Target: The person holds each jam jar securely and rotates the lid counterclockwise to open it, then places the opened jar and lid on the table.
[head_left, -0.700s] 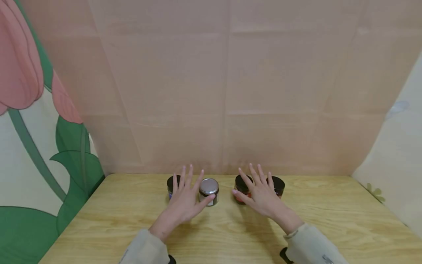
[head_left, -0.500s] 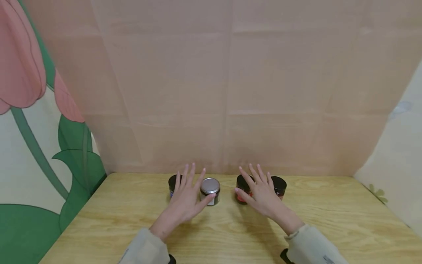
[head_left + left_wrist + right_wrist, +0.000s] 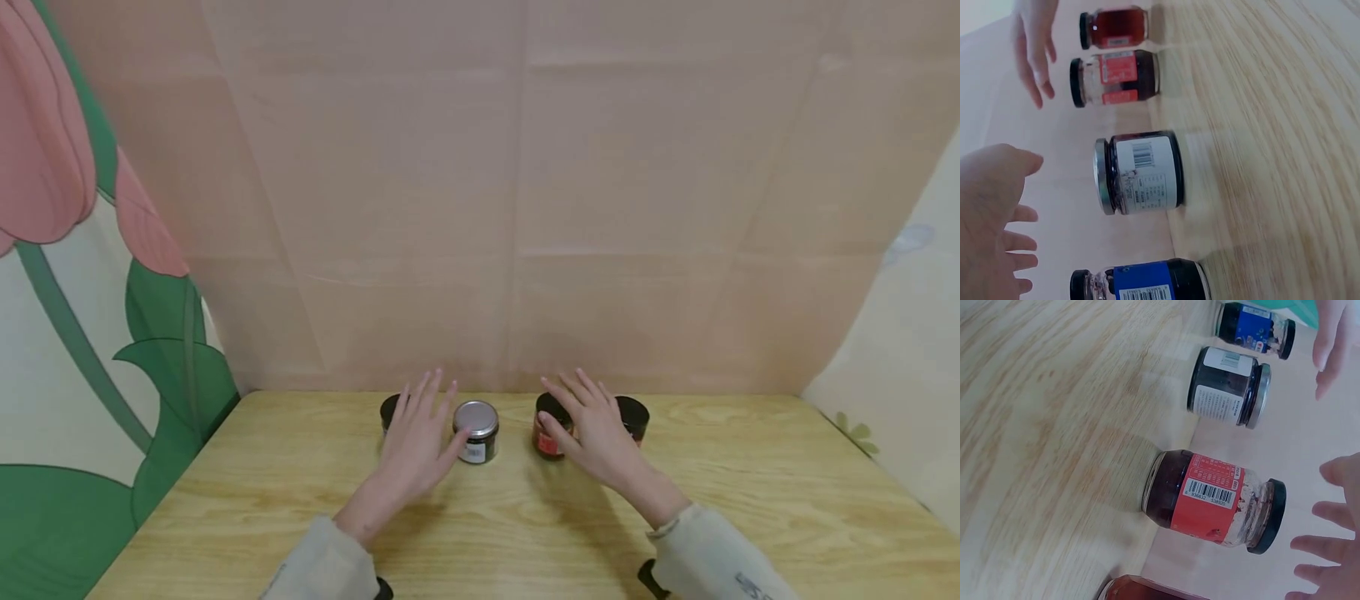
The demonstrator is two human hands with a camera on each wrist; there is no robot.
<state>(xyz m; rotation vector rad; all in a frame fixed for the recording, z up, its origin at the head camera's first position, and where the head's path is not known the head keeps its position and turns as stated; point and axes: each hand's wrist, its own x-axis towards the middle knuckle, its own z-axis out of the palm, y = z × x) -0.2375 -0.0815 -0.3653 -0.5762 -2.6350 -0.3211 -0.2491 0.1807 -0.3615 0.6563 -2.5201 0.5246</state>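
Observation:
Jars stand in a row on the wooden table. My left hand, fingers extended, hovers over the two on the left: a blue-labelled jar with a black lid and a dark jar with a silver lid and white label. On the other side my right hand hangs above a red-labelled jar and a jar of reddish contents, both black-lidded. Each wrist view shows a gap between fingers and lids. Neither hand holds anything. In the head view the hands partly hide the outer jars.
The wood-grain table runs back to a hanging pinkish-beige cloth. Painted tulips cover the wall at left, and a pale wall stands at right.
The fingers of both hands have drawn a little closer together, and the left thumb has shifted up and left off the silver-lidded jar's label. The jars stay put.

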